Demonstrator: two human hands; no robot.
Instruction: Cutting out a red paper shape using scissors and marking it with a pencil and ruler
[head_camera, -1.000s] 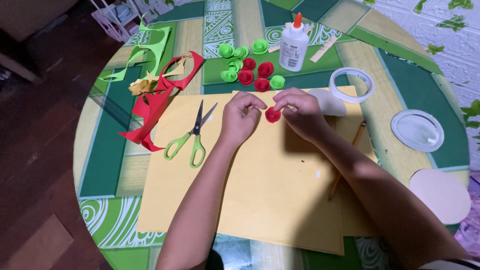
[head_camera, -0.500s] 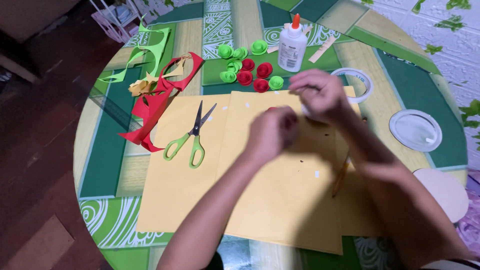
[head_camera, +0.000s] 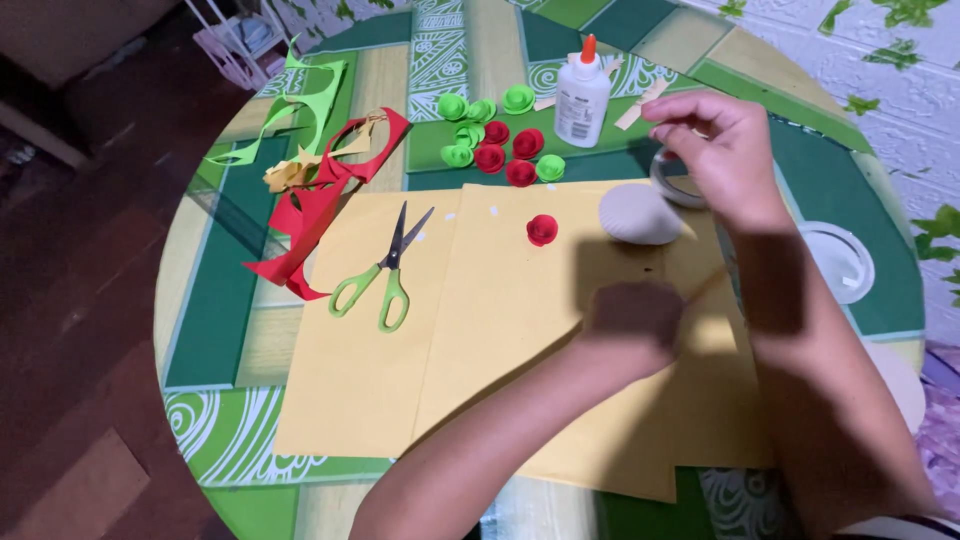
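On the round green-patterned worktop (head_camera: 210, 330) lie yellow paper sheets (head_camera: 480, 340), under both hands. Left hand (head_camera: 635, 320) rests low on the yellow paper, in shadow; grip pinched narrow on a thin stick (head_camera: 708, 287) that slants up and to the right from the fingers. Right hand (head_camera: 722, 150) is raised beyond it, fingertips drawn close together; whether the grip holds anything, cannot tell. Just below the right grip, a white paper cone (head_camera: 637, 213) lies on its side at the paper's far edge. A tape roll (head_camera: 668, 178) sits partly hidden behind the right hand. Left of the cone, apart from both grips, one red paper rose (head_camera: 541, 229) lies alone on the yellow sheet. Farther left of the right grip: white glue bottle (head_camera: 582, 92), upright, then a cluster of red and green paper roses (head_camera: 495, 135). Well left of the left grip: green-handled scissors (head_camera: 385, 270), slightly open, and red and green paper offcuts (head_camera: 315, 170).
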